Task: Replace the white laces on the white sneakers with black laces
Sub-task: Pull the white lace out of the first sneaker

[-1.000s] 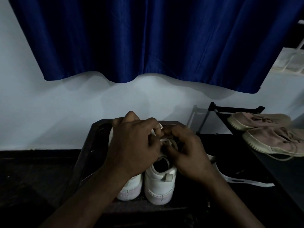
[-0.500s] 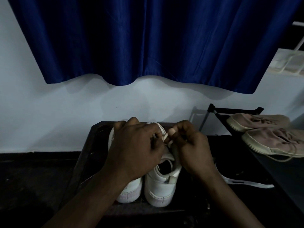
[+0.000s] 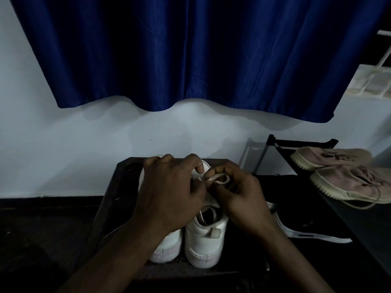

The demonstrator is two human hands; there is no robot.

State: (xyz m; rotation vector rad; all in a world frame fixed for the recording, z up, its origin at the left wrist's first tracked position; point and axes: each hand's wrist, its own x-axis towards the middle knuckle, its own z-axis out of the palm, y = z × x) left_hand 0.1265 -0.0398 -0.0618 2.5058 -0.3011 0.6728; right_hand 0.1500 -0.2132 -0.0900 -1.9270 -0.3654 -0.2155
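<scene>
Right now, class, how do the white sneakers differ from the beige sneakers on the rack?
The white sneakers are bright white; the beige sneakers dusty beige with ridged soles. The white sneakers show their heels; the beige sneakers lie side-on. The left hand and right hand pinch the white sneakers' lace; the beige sneakers sit untouched. Both are pairs.

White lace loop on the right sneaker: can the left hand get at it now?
Probably yes. The left hand lies beside the white lace loop, which the right hand pinches above the right sneaker; nothing stands between them.
</scene>
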